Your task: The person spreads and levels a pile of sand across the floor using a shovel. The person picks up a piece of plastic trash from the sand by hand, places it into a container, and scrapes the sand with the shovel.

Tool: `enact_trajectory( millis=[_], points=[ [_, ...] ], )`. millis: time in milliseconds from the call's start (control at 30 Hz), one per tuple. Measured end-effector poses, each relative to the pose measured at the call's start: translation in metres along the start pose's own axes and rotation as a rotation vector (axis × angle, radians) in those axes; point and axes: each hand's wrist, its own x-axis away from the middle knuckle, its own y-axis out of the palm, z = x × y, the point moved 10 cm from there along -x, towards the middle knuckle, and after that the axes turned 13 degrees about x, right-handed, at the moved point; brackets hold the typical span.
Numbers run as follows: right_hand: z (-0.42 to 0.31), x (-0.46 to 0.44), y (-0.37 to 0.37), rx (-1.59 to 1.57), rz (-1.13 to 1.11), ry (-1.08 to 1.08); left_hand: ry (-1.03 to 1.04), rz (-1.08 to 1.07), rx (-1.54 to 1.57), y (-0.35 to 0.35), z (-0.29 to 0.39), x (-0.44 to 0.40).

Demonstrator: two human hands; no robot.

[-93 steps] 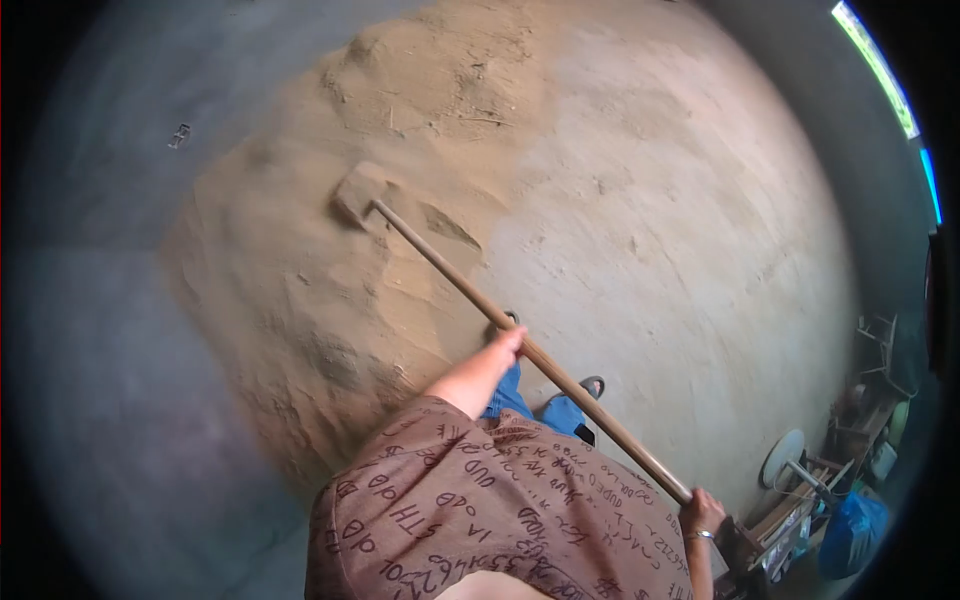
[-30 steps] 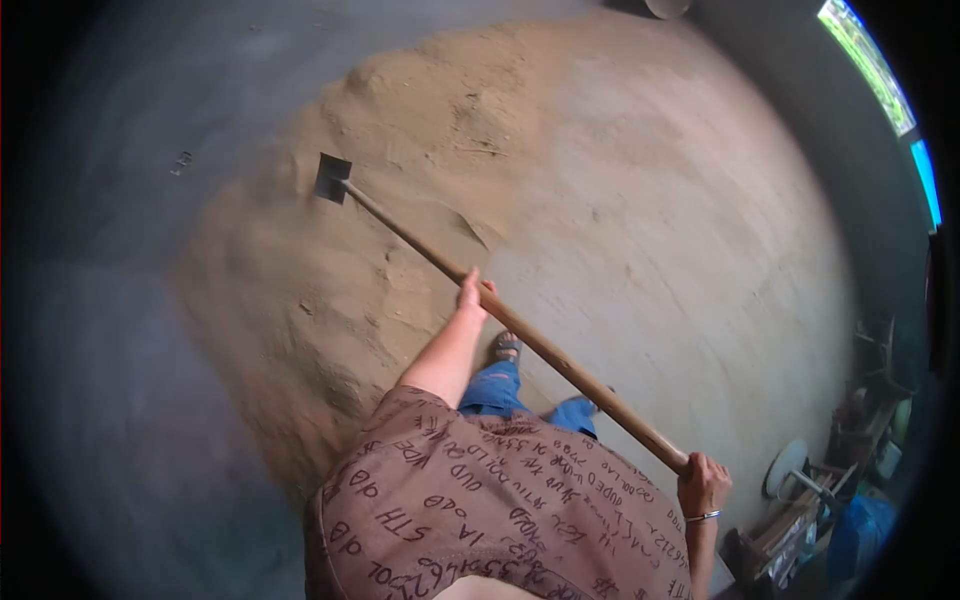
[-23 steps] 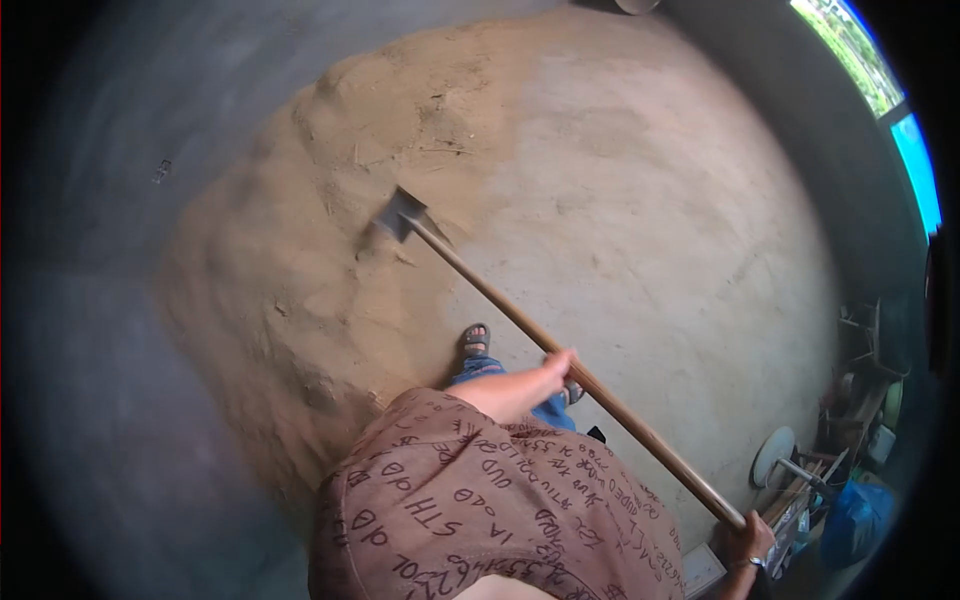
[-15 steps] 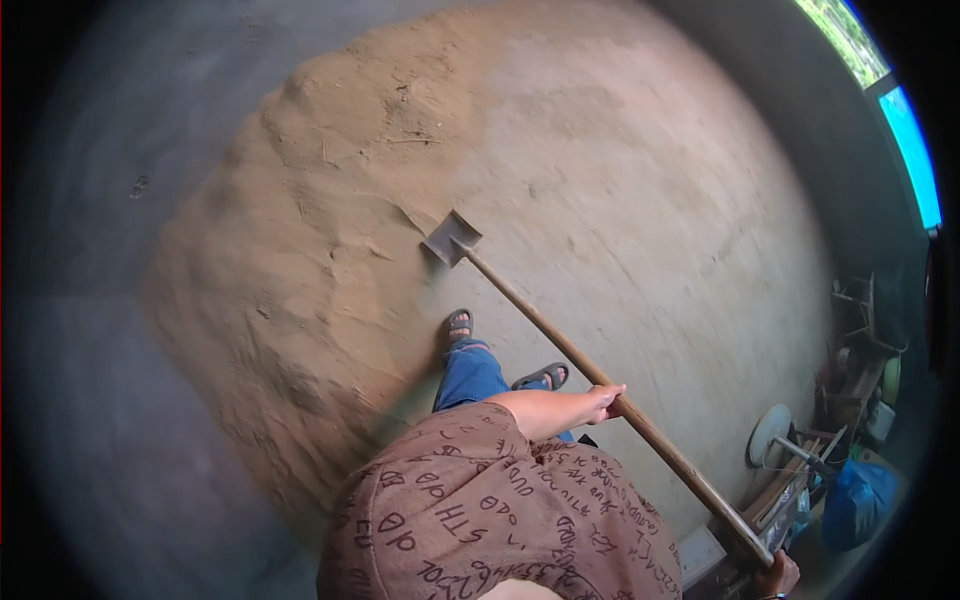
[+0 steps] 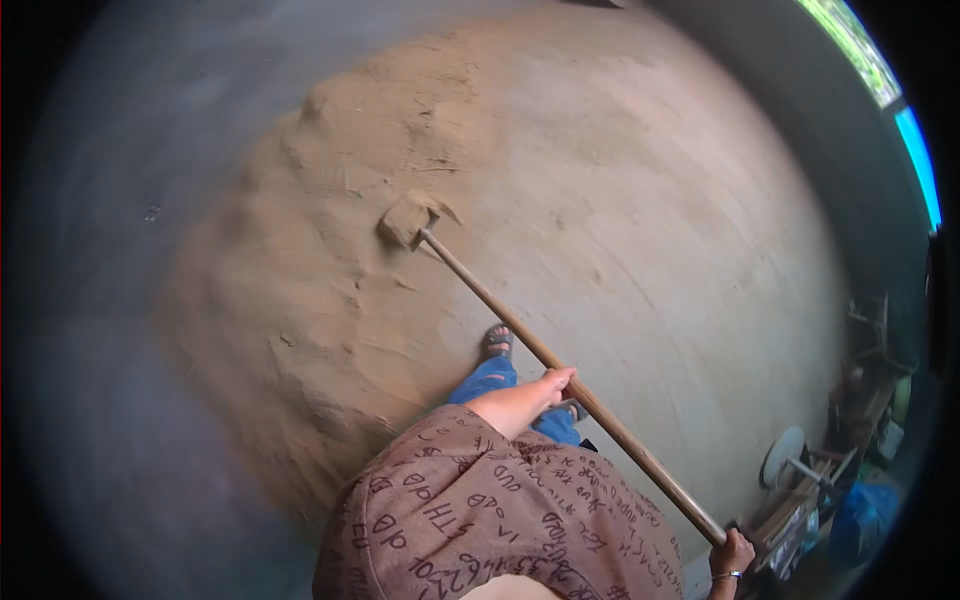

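Observation:
A shovel with a long wooden shaft (image 5: pixel 490 300) runs diagonally from the sand to the lower right. Its blade (image 5: pixel 408 222) lies in the pile of tan sand (image 5: pixel 300 230), carrying sand that covers most of the metal. Partway down the shaft, my left hand (image 5: pixel 557 385) is closed around the wood. At the butt end my right hand (image 5: pixel 733 552), with a bracelet at the wrist, grips the same shaft.
Concrete floor (image 5: pixel 680 230) spreads to the right of the sand. One sandalled foot (image 5: pixel 498 340) stands near the pile's edge. At the lower right are a white round disc on a stem (image 5: pixel 782 457), wooden pieces and a blue plastic bag (image 5: pixel 862 520). A wall rises along the right.
The shovel has moved forward and left, its blade passing from the pile's edge into the sand and taking some on. Both hands have shifted left with the shaft.

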Motion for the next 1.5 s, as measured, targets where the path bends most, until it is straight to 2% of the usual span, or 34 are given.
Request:
enact_trajectory(
  millis=[67, 200, 233, 267, 333, 367, 433, 500, 567, 600, 633, 667, 700, 733, 767, 833, 900, 967, 1067, 1133, 1200, 1267, 1333, 1367, 1433, 1500],
  points=[
    [-0.02, -0.02, -0.001, -0.065, 0.036, -0.029, 0.035, 0.004, -0.013, -0.015, 0.027, 0.0],
    [-0.112, -0.074, -0.025, -0.206, 0.145, -0.121, 0.211, 0.09, 0.115, -0.081, 0.159, 0.014],
    [-0.143, -0.09, -0.041, -0.214, 0.125, -0.112, 0.261, 0.074, 0.194, -0.099, 0.2, 0.022],
    [-0.176, -0.105, -0.058, -0.26, 0.15, -0.156, 0.372, 0.178, 0.11, -0.12, 0.252, 0.054],
    [-0.233, -0.123, -0.127, -0.357, 0.27, -0.309, 0.571, 0.205, 0.21, -0.157, 0.339, 0.09],
    [-0.248, -0.124, -0.151, -0.377, 0.298, -0.35, 0.594, 0.288, 0.323, -0.174, 0.365, 0.118],
    [-0.259, -0.12, -0.181, -0.415, 0.361, -0.42, 0.782, 0.387, 0.4, -0.195, 0.399, 0.146],
    [-0.23, -0.118, -0.175, -0.366, 0.353, -0.404, 0.668, 0.216, 0.528, -0.176, 0.369, 0.133],
    [-0.186, -0.114, -0.14, -0.297, 0.318, -0.359, 0.43, -0.011, 0.899, -0.158, 0.316, 0.06],
    [-0.158, -0.109, -0.121, -0.282, 0.329, -0.326, 0.457, -0.024, 0.601, -0.135, 0.281, 0.058],
    [-0.132, -0.104, -0.105, -0.248, 0.293, -0.305, 0.415, -0.022, 0.526, -0.114, 0.236, 0.04],
    [-0.095, -0.099, -0.085, -0.23, 0.265, -0.234, 0.384, 0.149, 0.361, -0.11, 0.189, 0.011],
    [-0.059, -0.095, -0.07, -0.115, 0.178, -0.152, 0.351, 0.16, 0.288, -0.077, 0.148, 0.036],
    [-0.022, -0.088, -0.054, -0.11, 0.214, -0.166, 0.257, 0.066, 0.253, -0.068, 0.096, -0.029],
    [0.01, -0.081, -0.047, -0.05, 0.174, -0.159, 0.239, 0.125, 0.22, -0.032, 0.061, 0.019],
    [0.071, -0.069, -0.04, 0.054, 0.136, -0.149, 0.129, 0.004, 0.31, 0.015, -0.019, 0.007],
    [0.12, -0.061, -0.046, 0.11, 0.174, -0.136, 0.058, -0.035, 0.25, 0.05, -0.08, 0.006],
    [0.167, -0.066, -0.056, 0.194, 0.135, -0.12, -0.03, -0.105, 0.247, 0.085, -0.121, 0.021],
    [0.162, -0.061, -0.1, 0.252, 0.232, -0.194, -0.075, -0.123, 0.243, 0.092, -0.146, 0.044],
    [0.152, -0.066, -0.092, 0.215, 0.167, -0.221, -0.122, -0.131, 0.245, 0.076, -0.154, 0.035],
    [0.112, -0.059, -0.074, 0.171, 0.145, -0.234, -0.107, -0.058, 0.26, 0.019, -0.157, -0.022],
    [0.045, -0.057, -0.056, 0.12, 0.144, -0.272, -0.043, -0.038, 0.309, -0.042, -0.102, -0.004],
    [-0.022, -0.052, -0.048, 0.058, 0.161, -0.313, 0.087, 0.053, 0.367, -0.126, -0.054, -0.036],
    [-0.049, -0.049, -0.052, 0.019, 0.178, -0.305, 0.052, 0.093, 0.28, -0.152, -0.051, -0.047],
    [-0.049, -0.036, -0.032, 0.054, 0.081, -0.284, 0.034, 0.143, 0.197, -0.161, -0.058, -0.032],
    [-0.044, -0.026, -0.02, 0.119, 0.047, -0.26, -0.089, 0.066, 0.355, -0.171, -0.088, -0.056]
  ],
)
